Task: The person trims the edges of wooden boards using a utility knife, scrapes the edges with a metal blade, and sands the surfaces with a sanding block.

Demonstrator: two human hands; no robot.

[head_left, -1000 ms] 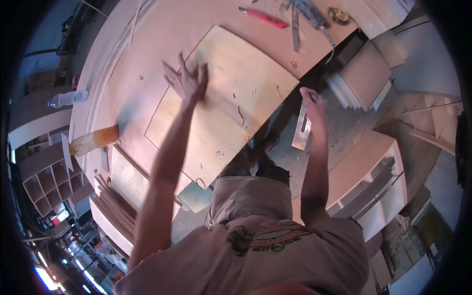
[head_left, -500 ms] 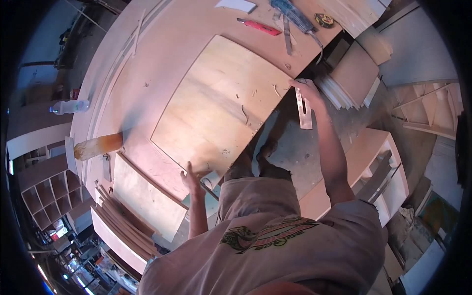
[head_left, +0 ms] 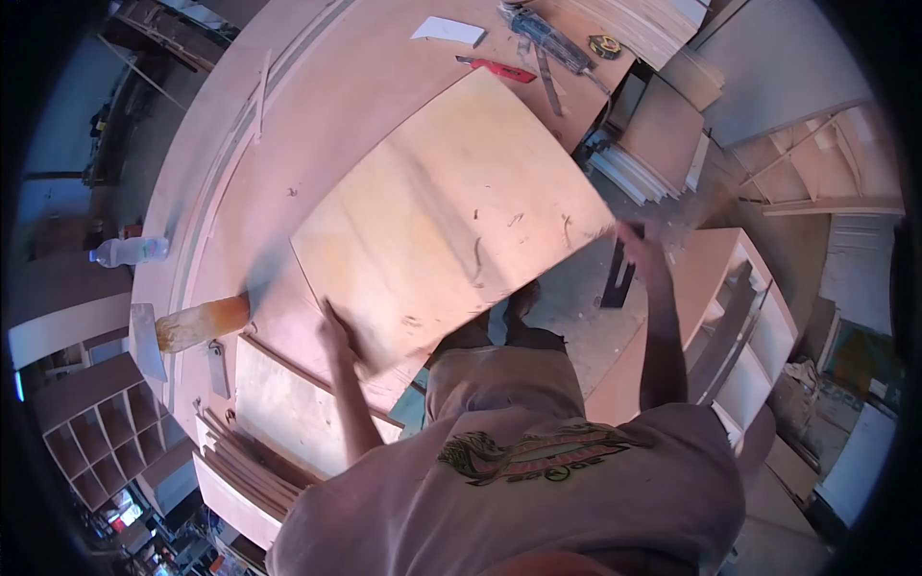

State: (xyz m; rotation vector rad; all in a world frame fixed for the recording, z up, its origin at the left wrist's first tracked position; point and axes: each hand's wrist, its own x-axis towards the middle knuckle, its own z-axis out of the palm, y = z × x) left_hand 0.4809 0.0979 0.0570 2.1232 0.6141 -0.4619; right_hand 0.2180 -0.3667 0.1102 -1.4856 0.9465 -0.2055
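A pale rectangular plywood panel is tilted over the workbench, with curled wood shavings on its face. My left hand grips its lower left edge, the fingers partly hidden by the panel. At the right corner my right hand is closed, holding the panel's edge. From that same hand hangs a flat metal blade with a long slot, now dark against the floor. Beneath the panel's near edge show my legs and feet.
On the workbench lie a red utility knife, a blue power tool, a tape measure and an amber-ended brush-like block. A plastic bottle stands at left. A wooden cabinet stands at right.
Both hands have lifted and turned the panel off the bench, its right corner swinging toward me. The slotted blade moved along with my right hand. My left hand now grips the edge.
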